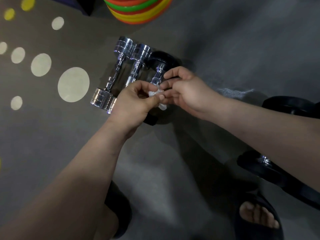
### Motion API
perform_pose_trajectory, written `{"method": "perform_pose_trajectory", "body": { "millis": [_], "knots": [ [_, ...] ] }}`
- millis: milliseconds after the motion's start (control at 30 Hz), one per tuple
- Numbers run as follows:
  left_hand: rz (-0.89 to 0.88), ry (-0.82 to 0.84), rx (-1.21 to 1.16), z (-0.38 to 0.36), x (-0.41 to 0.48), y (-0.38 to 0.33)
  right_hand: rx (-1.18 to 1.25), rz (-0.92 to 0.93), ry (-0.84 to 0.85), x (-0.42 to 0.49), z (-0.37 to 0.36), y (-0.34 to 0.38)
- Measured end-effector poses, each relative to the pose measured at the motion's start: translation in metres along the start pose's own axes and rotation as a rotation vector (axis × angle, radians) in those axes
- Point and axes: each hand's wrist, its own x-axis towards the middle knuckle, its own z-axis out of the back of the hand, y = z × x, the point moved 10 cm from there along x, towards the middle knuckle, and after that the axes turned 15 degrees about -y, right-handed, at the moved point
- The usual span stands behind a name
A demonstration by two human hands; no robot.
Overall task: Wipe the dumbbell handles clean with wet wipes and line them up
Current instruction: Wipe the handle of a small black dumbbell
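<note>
floor: grey gym floor (225, 40), brown patch with pale dots (73, 84) on left | room: stack of coloured discs (138, 9) at top, black weights (290, 106) right | chrome dumbbells (114, 73) and black-ended dumbbell (161, 65) side by side (ends touching) | left hand (133, 99) and right hand (187, 90) both pinch crumpled wipe (155, 93) over the black one's handle

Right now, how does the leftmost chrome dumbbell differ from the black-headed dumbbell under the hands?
Heads: silver on the chrome dumbbell, dark on the black-headed dumbbell. The chrome one lies unheld; left hand and right hand hold a white wipe at the black one's handle. Both: metal handles.
</note>
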Motion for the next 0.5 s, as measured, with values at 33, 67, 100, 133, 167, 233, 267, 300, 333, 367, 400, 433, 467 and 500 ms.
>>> {"method": "perform_pose_trajectory", "body": {
  "millis": [33,67,100,133,167,233,267,300,333,367,400,433,467,500],
  "knots": [
    [0.002,0.024,-0.024,-0.002,-0.001,-0.001,-0.043,0.016,-0.042,0.003,0.002,0.000],
    [0.003,0.037,-0.039,-0.003,-0.001,-0.001,-0.089,0.040,-0.079,0.006,0.004,0.001],
    [0.008,0.043,-0.048,-0.002,0.000,-0.001,-0.138,0.070,-0.111,0.010,0.007,0.002],
    [0.012,0.042,-0.059,0.000,0.002,-0.001,-0.184,0.097,-0.136,0.013,0.009,0.004],
    [0.020,0.040,-0.083,0.003,0.004,0.000,-0.214,0.109,-0.151,0.016,0.011,0.004],
    [0.062,0.046,-0.178,0.007,0.008,0.000,-0.200,0.049,-0.115,0.017,0.009,-0.002],
    [0.094,0.051,-0.224,0.009,0.011,0.001,-0.173,-0.012,-0.063,0.015,0.004,-0.008],
    [0.124,0.055,-0.252,0.011,0.013,0.001,-0.144,-0.067,-0.007,0.011,-0.002,-0.013],
    [0.145,0.055,-0.259,0.012,0.016,0.002,-0.120,-0.100,0.036,0.007,-0.008,-0.017],
    [0.155,0.058,-0.250,0.014,0.018,0.004,-0.108,-0.104,0.058,0.005,-0.013,-0.018],
    [0.153,0.058,-0.222,0.016,0.021,0.004,-0.102,-0.090,0.055,0.006,-0.015,-0.018],
    [0.146,0.052,-0.183,0.018,0.024,0.005,-0.094,-0.074,0.030,0.009,-0.014,-0.017],
    [0.140,0.033,-0.140,0.021,0.027,0.006,-0.084,-0.062,0.002,0.011,-0.012,-0.015],
    [0.141,-0.001,-0.107,0.025,0.031,0.008,-0.079,-0.055,-0.021,0.013,-0.010,-0.013]
  ]
}}
